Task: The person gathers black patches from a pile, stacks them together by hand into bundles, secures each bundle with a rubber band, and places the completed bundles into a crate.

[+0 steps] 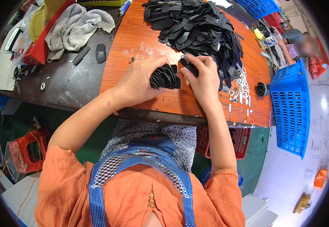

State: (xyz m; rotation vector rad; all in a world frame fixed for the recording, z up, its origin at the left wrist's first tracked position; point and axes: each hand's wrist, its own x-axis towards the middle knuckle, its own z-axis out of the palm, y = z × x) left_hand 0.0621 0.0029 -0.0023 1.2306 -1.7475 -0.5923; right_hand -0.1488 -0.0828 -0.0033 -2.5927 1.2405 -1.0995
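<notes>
Workshop, wooden worktable (128,36) heaped with black pieces (198,28), blue plastic crate (291,109) alongside, another person (290,51) beyond

Black strips (200,30) (some greyish), wood-grained orange tabletop (128,32).

The black strips (196,30) look smooth and mostly matt with a faint sheen, though whether they are rubber, plastic or cloth cannot be told. The tabletop (119,47) has a glossy, smooth wood-grain finish, while the dark bench (75,83) looks dull and scuffed. Rough, fluffy cloth makes up the grey rag (73,32), thin crinkled fabric the orange shirt (126,193), and smooth plastic the blue basket (290,85).
</notes>
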